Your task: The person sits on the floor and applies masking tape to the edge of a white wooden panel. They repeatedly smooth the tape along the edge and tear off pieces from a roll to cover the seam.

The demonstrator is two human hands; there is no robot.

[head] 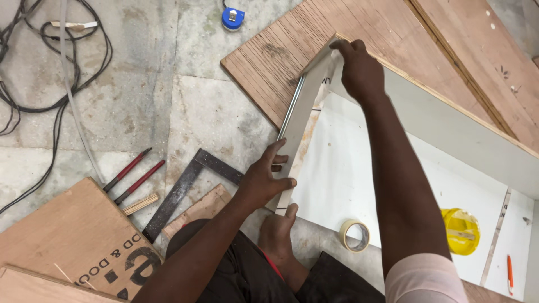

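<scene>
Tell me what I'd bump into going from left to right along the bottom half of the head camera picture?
Red-handled pliers → dark metal square → left hand on the white strip → tape roll → yellow tub → orange pen.

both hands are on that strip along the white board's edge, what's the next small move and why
Probably slide the left hand up the laminate strip, pressing it down toward the right hand. The right hand pins the far end at the white board corner and the left holds the near end, with the middle unheld.
</scene>
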